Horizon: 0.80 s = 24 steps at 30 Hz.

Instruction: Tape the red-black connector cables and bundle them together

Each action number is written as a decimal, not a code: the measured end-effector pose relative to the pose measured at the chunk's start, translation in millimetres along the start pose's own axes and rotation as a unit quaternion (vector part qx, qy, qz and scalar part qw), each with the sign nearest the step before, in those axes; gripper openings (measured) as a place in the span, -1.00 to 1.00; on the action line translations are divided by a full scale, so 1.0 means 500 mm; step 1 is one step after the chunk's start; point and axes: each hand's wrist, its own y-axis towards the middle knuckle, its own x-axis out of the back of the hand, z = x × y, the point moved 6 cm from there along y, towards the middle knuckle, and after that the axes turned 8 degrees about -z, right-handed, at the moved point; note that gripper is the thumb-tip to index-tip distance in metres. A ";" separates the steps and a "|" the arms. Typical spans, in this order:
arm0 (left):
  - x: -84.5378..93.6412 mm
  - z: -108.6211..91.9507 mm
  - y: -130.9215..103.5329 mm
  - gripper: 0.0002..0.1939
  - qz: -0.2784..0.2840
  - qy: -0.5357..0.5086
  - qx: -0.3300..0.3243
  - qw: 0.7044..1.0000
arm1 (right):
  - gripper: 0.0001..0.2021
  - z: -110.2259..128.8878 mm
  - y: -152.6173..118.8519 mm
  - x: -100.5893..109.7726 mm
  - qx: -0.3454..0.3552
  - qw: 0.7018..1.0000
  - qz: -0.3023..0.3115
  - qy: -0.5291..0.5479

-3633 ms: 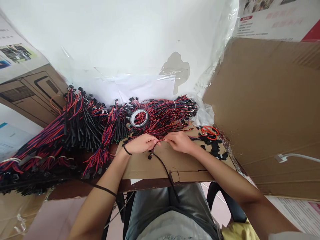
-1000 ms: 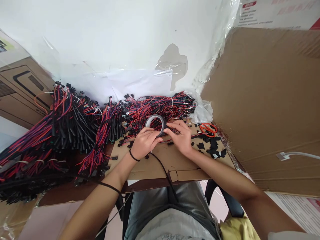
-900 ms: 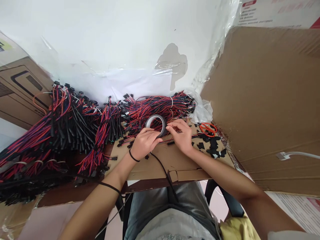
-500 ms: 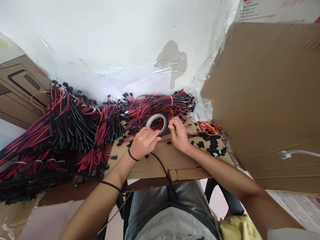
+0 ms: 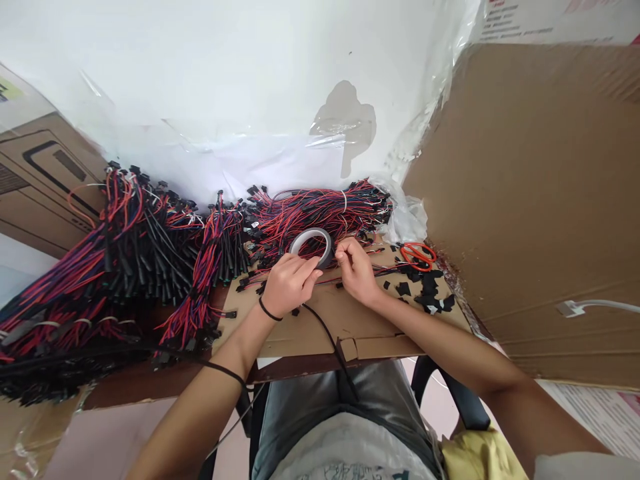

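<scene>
My left hand (image 5: 289, 285) grips a roll of black tape (image 5: 326, 257) by its lower edge, the pale inner core facing me. Just right of the roll, my right hand (image 5: 356, 270) is closed in a pinch at the tape's side; whatever lies between its fingertips is too small to make out. Both hands are over a cardboard sheet (image 5: 300, 340). A black cable (image 5: 325, 328) runs from beneath my left hand down over the near edge. Behind the roll lies a tied bundle of red and dark wires (image 5: 310, 207) with black connectors.
Hanging wire bundles (image 5: 150, 233) with black sleeves crowd the left side. Orange-handled scissors (image 5: 418, 256) and black tape scraps (image 5: 429, 290) lie at the right. A crumpled plastic bag (image 5: 407, 219) sits by the wall, and a large cardboard panel (image 5: 540, 187) stands at right.
The tape roll has shifted slightly left, leaving a slightly wider gap to my right hand, which stays pinched. The whole view has moved a little.
</scene>
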 end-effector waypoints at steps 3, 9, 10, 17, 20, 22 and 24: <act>0.005 0.005 -0.001 -0.82 -0.017 0.022 -0.006 1.000 | -0.75 -0.007 0.004 0.022 -0.014 0.998 -0.057 -0.014; 0.000 0.001 0.002 -0.84 -0.007 0.020 -0.019 1.000 | -0.72 0.001 0.012 0.012 0.043 0.997 -0.007 -0.061; 0.000 -0.001 0.003 -0.84 -0.005 0.019 -0.020 1.000 | -0.78 0.003 0.012 0.011 0.046 0.997 -0.008 -0.059; -0.004 -0.005 0.003 -0.80 0.012 -0.003 -0.018 1.000 | -0.84 0.015 0.007 0.018 0.045 0.997 -0.061 -0.032; -0.002 -0.005 0.004 -0.79 0.010 0.004 -0.015 1.000 | -0.81 0.024 0.005 0.018 0.056 0.996 -0.068 -0.028; 0.002 -0.006 0.006 -0.79 0.004 0.015 -0.017 1.000 | -0.80 0.029 0.003 0.016 0.059 0.996 -0.065 -0.023; 0.006 -0.005 0.008 -0.80 -0.003 0.025 -0.015 1.000 | -0.81 0.030 0.001 0.013 0.057 0.997 -0.059 -0.015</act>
